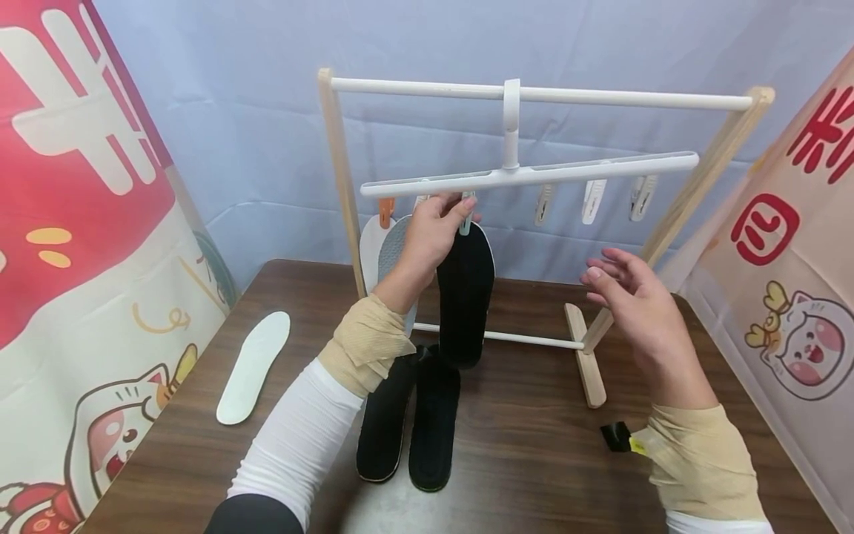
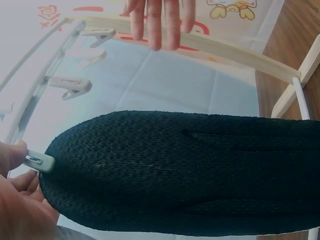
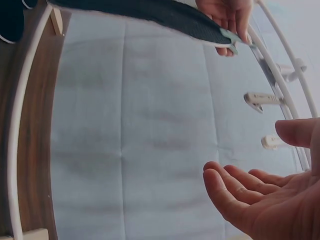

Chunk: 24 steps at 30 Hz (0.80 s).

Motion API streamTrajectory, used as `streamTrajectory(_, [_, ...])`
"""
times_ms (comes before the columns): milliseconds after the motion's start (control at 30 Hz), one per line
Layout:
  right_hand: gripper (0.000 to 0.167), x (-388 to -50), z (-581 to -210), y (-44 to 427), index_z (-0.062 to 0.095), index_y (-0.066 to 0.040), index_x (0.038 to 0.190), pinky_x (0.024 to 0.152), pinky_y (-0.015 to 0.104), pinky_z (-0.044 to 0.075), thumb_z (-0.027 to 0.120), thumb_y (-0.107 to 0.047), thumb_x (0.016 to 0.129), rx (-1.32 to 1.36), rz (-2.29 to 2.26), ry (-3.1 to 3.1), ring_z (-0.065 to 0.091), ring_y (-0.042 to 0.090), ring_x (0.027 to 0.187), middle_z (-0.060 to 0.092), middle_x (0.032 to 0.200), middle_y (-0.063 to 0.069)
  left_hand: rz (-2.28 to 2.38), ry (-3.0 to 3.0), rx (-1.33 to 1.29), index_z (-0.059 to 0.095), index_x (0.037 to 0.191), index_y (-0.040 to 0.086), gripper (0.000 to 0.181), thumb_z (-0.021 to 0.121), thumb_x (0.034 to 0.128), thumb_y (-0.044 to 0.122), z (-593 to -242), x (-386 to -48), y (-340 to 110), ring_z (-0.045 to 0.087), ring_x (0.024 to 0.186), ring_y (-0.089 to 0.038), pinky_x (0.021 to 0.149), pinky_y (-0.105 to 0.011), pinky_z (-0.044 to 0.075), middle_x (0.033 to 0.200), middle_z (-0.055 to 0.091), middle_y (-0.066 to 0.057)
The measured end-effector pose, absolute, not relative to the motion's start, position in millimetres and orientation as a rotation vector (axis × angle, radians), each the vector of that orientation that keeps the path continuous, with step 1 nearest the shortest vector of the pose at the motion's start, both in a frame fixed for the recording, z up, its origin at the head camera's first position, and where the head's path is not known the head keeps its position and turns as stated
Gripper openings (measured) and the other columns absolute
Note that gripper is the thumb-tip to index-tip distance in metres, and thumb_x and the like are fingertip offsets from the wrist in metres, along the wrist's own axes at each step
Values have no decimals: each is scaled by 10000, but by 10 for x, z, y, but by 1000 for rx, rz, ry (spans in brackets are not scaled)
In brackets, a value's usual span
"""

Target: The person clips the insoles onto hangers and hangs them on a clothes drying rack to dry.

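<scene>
My left hand (image 1: 425, 241) pinches a pale green clip (image 2: 41, 161) under the white hanger (image 1: 460, 182), thumb in front and fingers behind. That clip bites the top end of a black insole (image 1: 465, 297), which hangs down from it. To its left hang a grey insole (image 1: 395, 248), partly behind my left arm, and a white insole (image 1: 371, 241) under an orange clip (image 1: 386, 213). My right hand (image 1: 637, 304) is held in the air by the rack's right side, fingers loosely extended and holding nothing. Several pale clips, including a white clip (image 1: 594, 202), hang bare on the hanger's right half.
The hanger hooks over the top bar (image 1: 427, 90) of a wooden-ended rack and tilts, left end lower. Two black insoles (image 1: 434, 445) lie on the brown table (image 1: 534, 460). A white insole (image 1: 253, 368) lies at left. A small black item (image 1: 615, 437) sits near my right wrist.
</scene>
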State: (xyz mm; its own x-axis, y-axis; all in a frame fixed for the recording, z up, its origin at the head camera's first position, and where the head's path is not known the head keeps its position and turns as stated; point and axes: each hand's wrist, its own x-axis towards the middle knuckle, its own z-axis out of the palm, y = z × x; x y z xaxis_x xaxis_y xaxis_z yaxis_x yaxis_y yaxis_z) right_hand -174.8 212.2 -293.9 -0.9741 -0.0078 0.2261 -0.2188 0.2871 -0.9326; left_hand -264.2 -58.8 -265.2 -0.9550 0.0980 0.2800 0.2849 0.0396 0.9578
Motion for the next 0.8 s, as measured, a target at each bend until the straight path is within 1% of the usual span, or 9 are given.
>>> streamTrajectory(133, [681, -1801, -2902, 2196, 230, 107, 1528, 863, 115, 505, 587, -196, 1034, 248, 1828, -2308, 629, -24, 1035, 495, 1353, 135, -2044, -2174, -401, 589, 1403, 79, 404, 591, 1040, 256, -2651, -2635, -595, 691, 1086, -207, 1049, -274, 445, 1272, 690, -92])
streamTrajectory(267, [692, -1832, -2868, 2245, 222, 115, 1525, 850, 109, 507, 592, -197, 1031, 247, 1844, -2298, 634, -28, 1021, 531, 1253, -20, -2041, -2180, -407, 582, 1408, 75, 407, 581, 1045, 260, -2651, -2632, -598, 687, 1094, -211, 1060, -284, 440, 1275, 686, -98])
streamTrajectory(400, [696, -1864, -2816, 2277, 224, 113, 1522, 826, 107, 512, 607, -184, 1022, 244, 1911, -2242, 648, -26, 995, 565, 1169, -99, -2038, -2188, -407, 578, 1409, 67, 409, 575, 1048, 260, -2655, -2640, -596, 686, 1100, -212, 1054, -284, 444, 1280, 683, -102])
streamTrajectory(567, [688, -1913, -2733, 2316, 225, 92, 1531, 808, 99, 512, 604, -173, 1022, 219, 1910, -2254, 639, -37, 982, 574, 1126, -136, -2030, -2206, -392, 575, 1413, 68, 413, 569, 1051, 268, -2651, -2639, -602, 673, 1114, -206, 1063, -296, 438, 1249, 694, -104])
streamTrajectory(633, [691, -1933, -2703, 2332, 217, 90, 1533, 803, 98, 513, 602, -171, 1023, 211, 1898, -2268, 638, -36, 977, 570, 1126, -130, -2019, -2217, -387, 580, 1411, 76, 410, 566, 1052, 273, -2647, -2635, -605, 658, 1133, -198, 1076, -309, 429, 1228, 702, -102])
streamTrajectory(733, [719, -1967, -2653, 2351, 170, 102, 1545, 797, 97, 515, 589, -167, 1027, 210, 1861, -2301, 638, -50, 955, 557, 1117, -126, -2007, -2227, -384, 590, 1405, 89, 401, 564, 1051, 277, -2643, -2632, -607, 632, 1167, -188, 1098, -331, 415, 1203, 711, -94])
streamTrajectory(800, [758, -1995, -2611, 2355, 106, 110, 1556, 798, 95, 513, 578, -160, 1029, 206, 1838, -2323, 636, -66, 938, 542, 1145, -90, -2003, -2227, -387, 595, 1403, 95, 397, 564, 1051, 277, -2644, -2634, -606, 624, 1177, -186, 1109, -346, 409, 1194, 714, -91])
